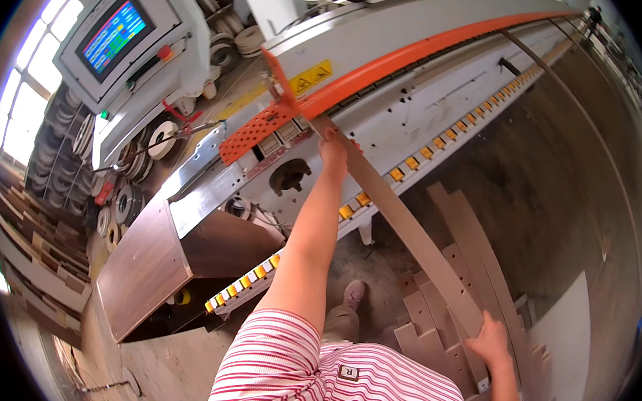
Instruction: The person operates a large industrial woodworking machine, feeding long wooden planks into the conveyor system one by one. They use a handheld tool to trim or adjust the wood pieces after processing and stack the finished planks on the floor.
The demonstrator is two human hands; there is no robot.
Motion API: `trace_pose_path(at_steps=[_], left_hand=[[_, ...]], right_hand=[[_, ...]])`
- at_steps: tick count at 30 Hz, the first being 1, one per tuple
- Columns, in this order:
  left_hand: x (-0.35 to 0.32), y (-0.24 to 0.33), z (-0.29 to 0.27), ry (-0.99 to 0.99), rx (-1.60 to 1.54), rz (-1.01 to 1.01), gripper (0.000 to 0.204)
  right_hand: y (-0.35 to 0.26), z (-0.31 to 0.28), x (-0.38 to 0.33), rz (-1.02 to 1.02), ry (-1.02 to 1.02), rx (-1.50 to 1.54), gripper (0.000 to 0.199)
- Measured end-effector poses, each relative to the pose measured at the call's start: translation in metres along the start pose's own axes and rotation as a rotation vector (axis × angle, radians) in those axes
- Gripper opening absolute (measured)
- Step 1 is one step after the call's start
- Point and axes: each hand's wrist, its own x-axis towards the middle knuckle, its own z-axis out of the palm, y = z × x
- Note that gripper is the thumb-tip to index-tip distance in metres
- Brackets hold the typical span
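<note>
A long, narrow brown board (pixel 403 217) slants from the machine's orange-edged beam down to the lower right. My left hand (pixel 333 154) grips the board close to its far end, where that end meets the orange guard (pixel 258 133). Around the board's near end my right hand (pixel 489 339) is closed, with the thumb along the edge. A small hole shows in the board's face near that hand. The board rests over the rail with yellow rollers (pixel 397 174) of the edge-banding machine (pixel 403 100). The fingers under the board are partly hidden.
A control panel with a lit screen (pixel 116 36) stands at the far left, near rolls of edge tape (pixel 163 139). Stacked brown boards (pixel 430 304) lie below my right hand. A brown wooden panel box (pixel 142 274) is at the left. A long strip (pixel 587 111) extends at the right.
</note>
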Motion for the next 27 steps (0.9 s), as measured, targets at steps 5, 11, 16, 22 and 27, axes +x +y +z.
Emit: trace_pose_path(at_steps=[5, 11, 16, 22, 27], left_hand=[[0.091, -0.049, 0.008, -0.356, 0.279, 0.226, 0.043], [0.021, -0.057, 0.007, -0.378, 0.937, 0.681, 0.034], [-0.185, -0.057, -0.049, -0.670, 0.882, 0.775, 0.039], [-0.257, -0.118, -0.120, -1.048, 1.148, 0.379, 0.038], [-0.274, -0.155, -0.131, -1.227, 1.140, 0.215, 0.033]], right_hand=[[0.010, -0.029, 0.015, 0.143, 0.040, 0.033, 0.075], [0.011, 0.055, -0.054, -0.171, 0.714, 0.057, 0.037], [0.033, 0.191, -0.150, 0.038, 0.478, 0.234, 0.031], [0.115, 0.239, -0.232, 0.695, 0.450, -0.080, 0.035], [0.163, 0.258, -0.269, 0.766, 0.377, -0.201, 0.036]])
